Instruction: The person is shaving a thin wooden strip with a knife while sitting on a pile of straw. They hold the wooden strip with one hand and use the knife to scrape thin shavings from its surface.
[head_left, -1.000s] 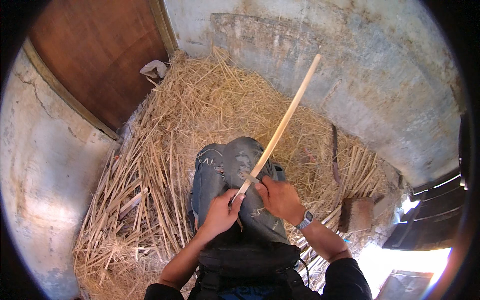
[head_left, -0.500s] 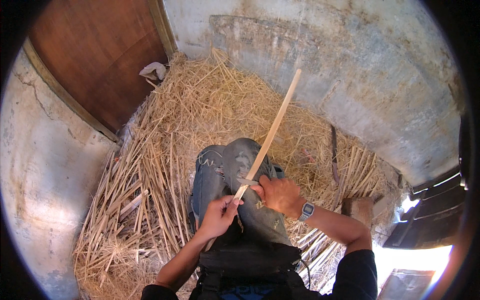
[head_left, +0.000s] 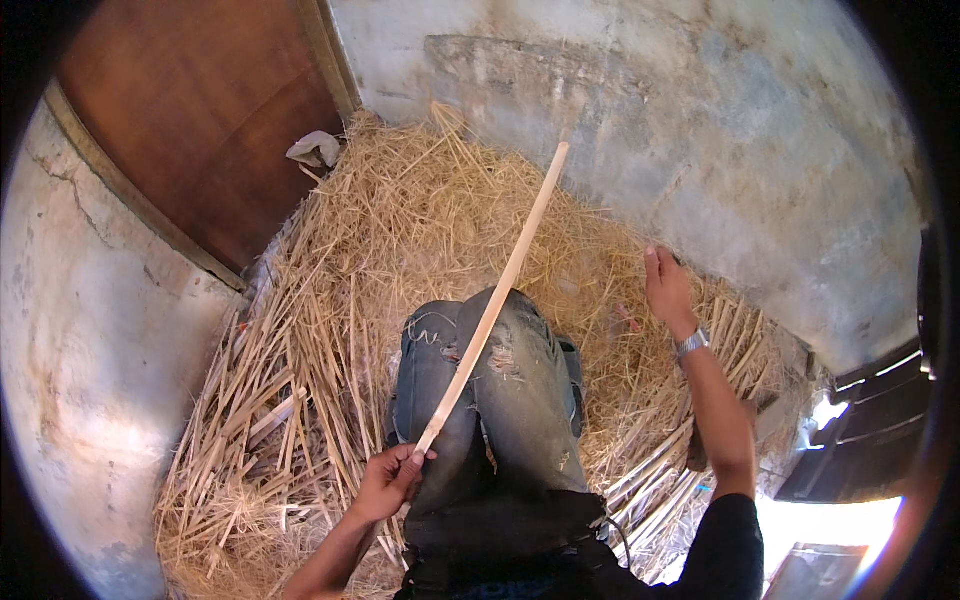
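Note:
A long pale strip of split bamboo or wood [head_left: 497, 300] slants up and away from my lap across my knees. My left hand [head_left: 391, 478] pinches its near end between thumb and fingers. Well out to the right, away from the strip, my right hand [head_left: 668, 290] is raised over the straw, closed, with a watch on the wrist. A small dark end shows beside its fingers, fitting the knife from the earlier frame; the blade cannot be seen now. My knees [head_left: 520, 370], in worn grey trousers, are drawn together under the strip.
Straw and shavings [head_left: 430, 220] cover the floor. Many split strips [head_left: 290, 400] lie heaped on the left, with more [head_left: 650, 500] at the right beside a wooden block [head_left: 697, 448]. A stained wall [head_left: 640, 120] rises ahead; a brown door panel [head_left: 200, 120] stands far left, with a pale cloth [head_left: 315, 149] near it.
My right hand has left the strip's near end, swinging far right and forward. My left hand has drawn back toward the lower left, carrying the strip, which now stands free of the blade.

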